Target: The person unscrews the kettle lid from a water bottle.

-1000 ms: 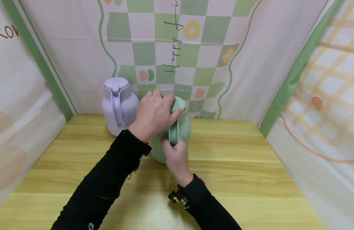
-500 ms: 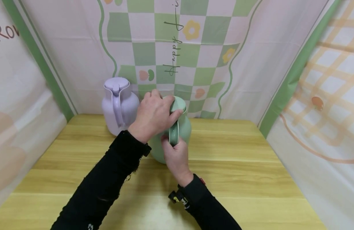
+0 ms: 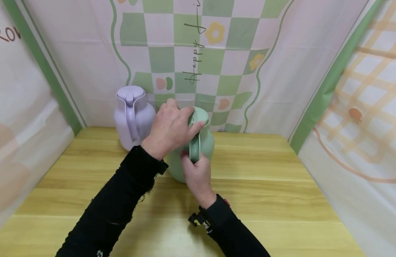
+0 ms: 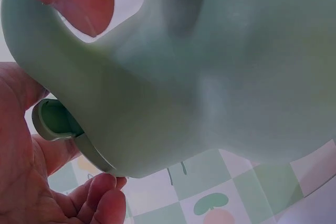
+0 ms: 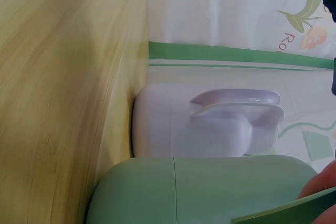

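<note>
A pale green thermos jug [image 3: 177, 168] stands on the wooden table, its handle [image 3: 194, 149] facing me. My left hand [image 3: 169, 130] holds the top, its thumb reaching over the round lid [image 3: 201, 115] and its fingers on the far left side of the neck. Lower down, my right hand [image 3: 198, 175] grips the handle, thumb on its left side. The left wrist view shows the green body close up, with a curved lip [image 4: 55, 120], darker inside, between the fingers [image 4: 102, 195] and the neck. The right hand's fingers are mostly hidden behind the handle.
A lilac jug [image 3: 143, 121] of the same shape stands just left of the green one, its handle also facing me. Patterned cloth [image 3: 236, 53] hangs behind the wooden table [image 3: 259, 185] and on both sides.
My left hand has shifted slightly left on the jug's top, and a little more of the lid's left edge shows. The right hand and both jugs stay in place.
</note>
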Motion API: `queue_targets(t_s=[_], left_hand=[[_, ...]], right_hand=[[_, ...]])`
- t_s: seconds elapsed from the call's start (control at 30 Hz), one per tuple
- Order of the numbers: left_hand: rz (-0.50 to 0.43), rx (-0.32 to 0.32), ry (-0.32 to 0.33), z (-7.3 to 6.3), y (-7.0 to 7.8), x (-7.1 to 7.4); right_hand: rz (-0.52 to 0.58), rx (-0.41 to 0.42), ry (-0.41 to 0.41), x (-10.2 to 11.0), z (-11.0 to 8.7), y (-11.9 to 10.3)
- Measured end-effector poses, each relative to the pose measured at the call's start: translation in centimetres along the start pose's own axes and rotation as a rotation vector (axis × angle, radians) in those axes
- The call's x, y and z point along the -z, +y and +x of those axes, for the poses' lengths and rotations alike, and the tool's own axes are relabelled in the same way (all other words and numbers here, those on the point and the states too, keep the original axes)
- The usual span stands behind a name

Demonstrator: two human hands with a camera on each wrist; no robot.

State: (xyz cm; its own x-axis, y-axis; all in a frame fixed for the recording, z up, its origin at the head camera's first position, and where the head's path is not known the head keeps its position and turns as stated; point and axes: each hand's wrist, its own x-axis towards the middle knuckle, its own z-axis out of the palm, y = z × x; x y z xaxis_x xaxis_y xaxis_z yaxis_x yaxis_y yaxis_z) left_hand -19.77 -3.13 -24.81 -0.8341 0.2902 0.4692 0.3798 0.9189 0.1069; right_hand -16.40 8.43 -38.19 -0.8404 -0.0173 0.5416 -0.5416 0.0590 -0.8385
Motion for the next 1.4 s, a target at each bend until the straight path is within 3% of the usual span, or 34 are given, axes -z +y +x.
queue_targets(t_s=[0.27, 0.4, 0.5, 0.67, 0.77, 0.93, 1.27, 1.4], left_hand=[[0.046, 0.026, -0.013, 0.3, -0.1, -0.1], [0.051, -0.001, -0.002, 0.4, -0.3, -0.1], [-0.003, -0.045, -0.019, 0.6, -0.6, 0.0], [-0.15, -0.106, -0.104, 1.1, -0.9, 0.2], [-0.184, -0.129, -0.139, 1.2, -0.9, 0.2], [-0.143, -0.156, -0.117, 1.3, -0.8, 0.0], [-0.042, -0.113, -0.088, 1.2, -0.3, -0.2], [-0.031, -0.124, -0.086, 1.0, -0.3, -0.3]], right_hand=[[0.003, 0.011, 0.001, -0.1, 0.1, 0.1], [-0.001, 0.005, 0.003, -0.2, 0.1, 0.0], [-0.003, 0.005, 0.001, -0.2, 0.1, 0.0], [0.007, 0.011, -0.002, -0.2, 0.1, 0.0], [0.008, 0.013, -0.001, -0.2, 0.1, 0.0], [-0.005, 0.019, 0.002, -0.2, 0.1, 0.0], [-0.005, 0.016, 0.008, -0.1, 0.1, 0.1], [0.0, 0.02, 0.014, -0.1, 0.0, 0.1]])
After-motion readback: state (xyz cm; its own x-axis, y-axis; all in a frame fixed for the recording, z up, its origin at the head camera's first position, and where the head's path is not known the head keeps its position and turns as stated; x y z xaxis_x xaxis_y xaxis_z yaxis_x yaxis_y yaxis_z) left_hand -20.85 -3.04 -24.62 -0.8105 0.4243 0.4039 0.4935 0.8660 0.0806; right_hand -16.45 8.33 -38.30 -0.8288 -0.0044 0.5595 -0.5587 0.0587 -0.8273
